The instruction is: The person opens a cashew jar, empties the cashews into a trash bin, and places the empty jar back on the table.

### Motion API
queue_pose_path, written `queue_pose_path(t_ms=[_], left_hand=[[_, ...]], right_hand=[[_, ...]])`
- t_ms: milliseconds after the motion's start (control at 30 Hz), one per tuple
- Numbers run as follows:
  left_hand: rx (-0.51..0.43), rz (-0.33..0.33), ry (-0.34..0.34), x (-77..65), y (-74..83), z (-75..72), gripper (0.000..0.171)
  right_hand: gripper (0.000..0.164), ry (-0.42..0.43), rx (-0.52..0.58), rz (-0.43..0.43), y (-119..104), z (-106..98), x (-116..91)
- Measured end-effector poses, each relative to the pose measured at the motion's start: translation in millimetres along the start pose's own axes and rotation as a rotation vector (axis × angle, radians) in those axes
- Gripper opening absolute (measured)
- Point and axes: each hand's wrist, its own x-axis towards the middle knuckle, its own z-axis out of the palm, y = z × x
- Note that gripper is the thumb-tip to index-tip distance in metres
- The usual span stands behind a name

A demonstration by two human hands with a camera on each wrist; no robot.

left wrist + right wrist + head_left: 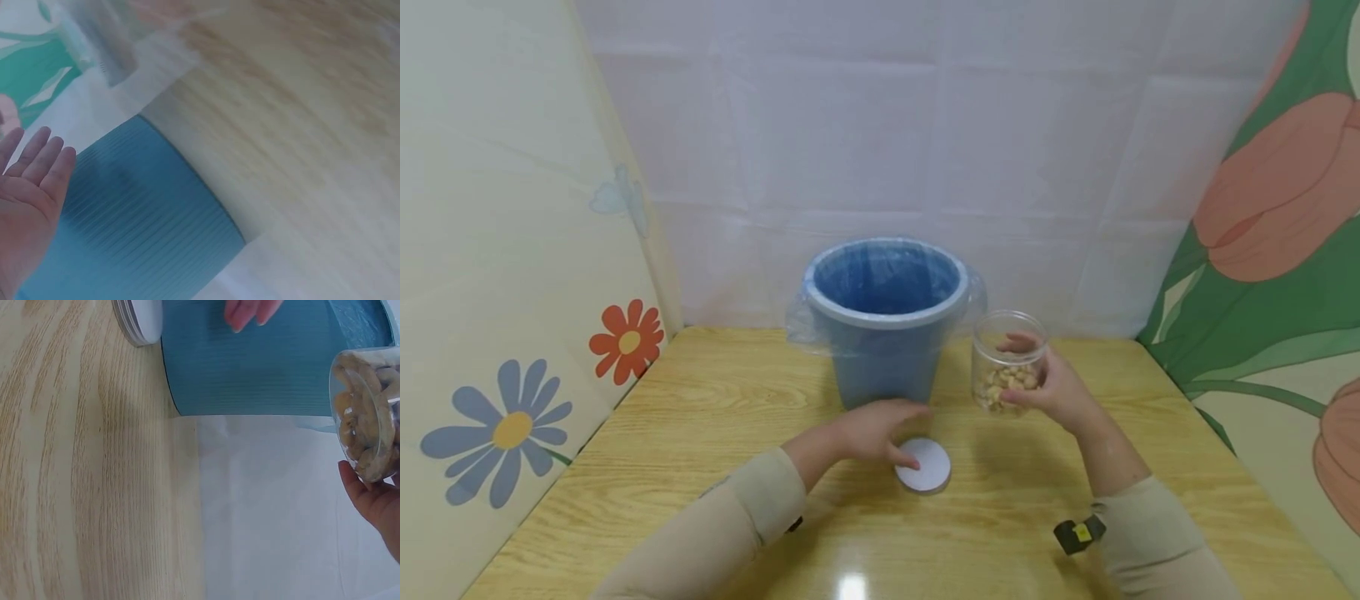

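My right hand [1052, 387] grips a clear round jar [1009, 354] without a lid, its fingers and thumb around the side. Tan, nut-like pieces [365, 419] fill the jar's lower part. The jar is held above the table, right of a blue bucket [887, 358]. My left hand [876, 429] is in front of the bucket's base with its fingers extended; the left wrist view shows the open palm [25, 206]. Its thumb overlaps the edge of a white round lid [925, 467] in the head view; whether it touches cannot be told.
A clear plastic liner [808, 321] is folded over the bucket's rim and sticks out at both sides. The wood-grain table [1000, 517] meets a white cloth backdrop [850, 125]. Flower-patterned panels stand left and right.
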Motion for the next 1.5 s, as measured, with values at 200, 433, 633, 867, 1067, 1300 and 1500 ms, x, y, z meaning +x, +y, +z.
queue_pose_path(t_ms=[200,433,633,867,1067,1300,1500], left_hand=[[-0.113,0.004,0.046,-2.8,8.3,-15.0,0.070],[-0.344,0.050,0.189,-11.3,21.9,-38.6,0.063],[-0.426,0.107,0.391,-20.0,31.6,-63.8,0.056],[-0.546,0.164,0.636,-34.4,36.9,-96.5,0.047],[-0.580,0.121,0.775,-42.1,15.4,-113.7,0.044],[-0.651,0.002,0.864,-49.6,1.6,-127.2,0.041],[-0.629,-0.159,0.889,-56.6,1.3,-137.5,0.041]], right_hand=[[0.075,-0.004,0.007,-0.011,-1.1,-0.1,0.5],[0.074,-0.003,0.005,-0.013,-2.6,-0.2,1.0],[0.074,-0.004,0.023,-0.010,-3.5,-0.6,1.8],[0.075,-0.002,0.024,-0.005,-3.5,-1.0,2.1],[0.075,0.000,0.014,-0.005,-4.5,-1.4,1.4],[0.077,0.009,0.013,0.009,-4.9,-2.9,1.1],[0.077,0.016,-0.003,0.012,-6.4,-4.3,0.2]])
